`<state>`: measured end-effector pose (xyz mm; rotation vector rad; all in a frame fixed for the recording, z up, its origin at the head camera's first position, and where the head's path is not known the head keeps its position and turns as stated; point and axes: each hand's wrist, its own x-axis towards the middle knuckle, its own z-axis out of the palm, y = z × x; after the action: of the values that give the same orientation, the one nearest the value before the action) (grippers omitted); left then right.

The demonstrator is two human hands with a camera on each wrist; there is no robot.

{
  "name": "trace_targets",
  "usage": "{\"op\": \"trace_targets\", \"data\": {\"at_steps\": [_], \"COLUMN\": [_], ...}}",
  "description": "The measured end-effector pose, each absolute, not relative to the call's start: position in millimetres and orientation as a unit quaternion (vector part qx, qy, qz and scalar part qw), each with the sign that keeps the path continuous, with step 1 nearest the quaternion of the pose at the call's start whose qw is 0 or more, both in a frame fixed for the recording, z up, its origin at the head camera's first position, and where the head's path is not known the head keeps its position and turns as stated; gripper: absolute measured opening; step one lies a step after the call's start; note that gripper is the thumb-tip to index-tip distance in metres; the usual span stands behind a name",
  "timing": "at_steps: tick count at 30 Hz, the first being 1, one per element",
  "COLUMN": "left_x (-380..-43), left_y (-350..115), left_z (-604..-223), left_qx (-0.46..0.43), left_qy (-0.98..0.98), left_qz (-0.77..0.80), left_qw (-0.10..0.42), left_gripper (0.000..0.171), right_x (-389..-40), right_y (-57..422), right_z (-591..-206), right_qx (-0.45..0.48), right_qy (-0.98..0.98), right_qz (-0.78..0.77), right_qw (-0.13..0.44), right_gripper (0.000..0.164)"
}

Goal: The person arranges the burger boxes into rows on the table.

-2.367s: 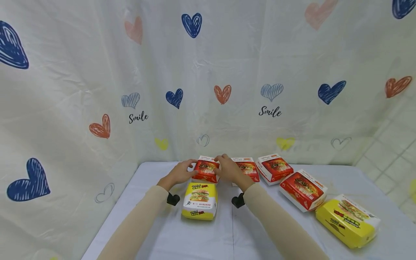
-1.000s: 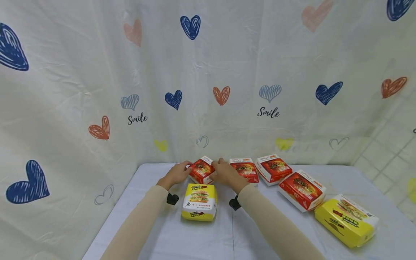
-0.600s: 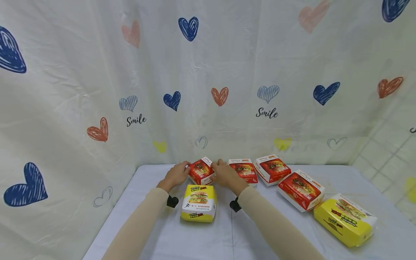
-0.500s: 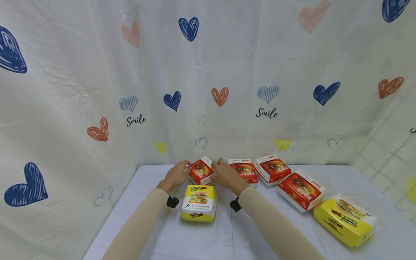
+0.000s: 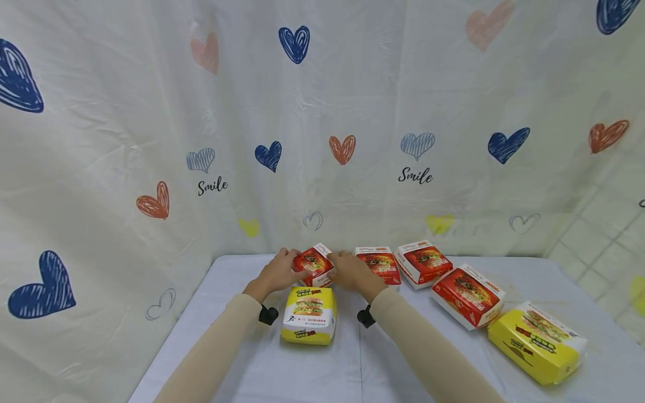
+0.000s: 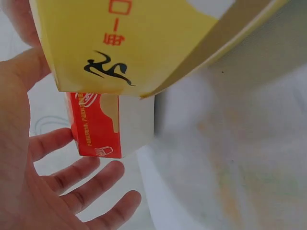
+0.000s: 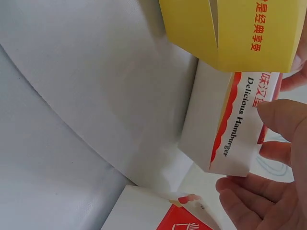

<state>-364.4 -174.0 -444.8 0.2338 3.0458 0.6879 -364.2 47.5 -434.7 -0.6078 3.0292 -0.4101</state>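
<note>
Behind the near yellow-and-white burger box [image 5: 308,316] sits a small red-and-white burger box [image 5: 314,264], turned at an angle on the table. My left hand [image 5: 276,274] is at its left; in the left wrist view the index fingertip touches the red side, and the other fingers are spread loosely. At the right corner my right hand [image 5: 353,273] holds the red box, thumb on its printed white side and fingers toward its far side, as the right wrist view shows. The yellow box partly covers the red one in both wrist views.
To the right stand three more red burger boxes: one near my right hand [image 5: 379,265], one at the back [image 5: 425,263] and one further forward [image 5: 470,295]. Another yellow box [image 5: 538,342] lies at the far right. A heart-printed curtain [image 5: 322,112] hangs behind the white-covered table [image 5: 393,369].
The red box between my hands has turned from nearly square to an angle. My left thumb has since come forward over its left front. The other boxes stay put.
</note>
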Motion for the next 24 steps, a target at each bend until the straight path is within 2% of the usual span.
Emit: {"op": "trace_targets", "data": {"at_steps": [5,9,18,24], "left_x": [-363,-365,-372,-373], "left_y": [-174,-178,-185,-189], "left_z": [-444,-447,-454,-454], "left_qx": [0.076,0.079,0.088,0.097], "left_qy": [0.970,0.968,0.956,0.947], "left_qz": [0.229,0.236,0.276,0.300], "left_qw": [0.026,0.037,0.046,0.052], "left_gripper": [0.090,0.096,0.089,0.078], "right_x": [-364,-364,-362,-360], "right_y": [48,47,49,50], "right_z": [-437,-438,-440,-441], "right_qx": [-0.194,-0.195,-0.208,-0.222], "right_qy": [0.973,0.973,0.971,0.968], "right_qz": [-0.122,-0.121,-0.114,-0.109], "right_qw": [0.007,0.001,-0.017,-0.038], "right_gripper": [0.059,0.056,0.050,0.046]}}
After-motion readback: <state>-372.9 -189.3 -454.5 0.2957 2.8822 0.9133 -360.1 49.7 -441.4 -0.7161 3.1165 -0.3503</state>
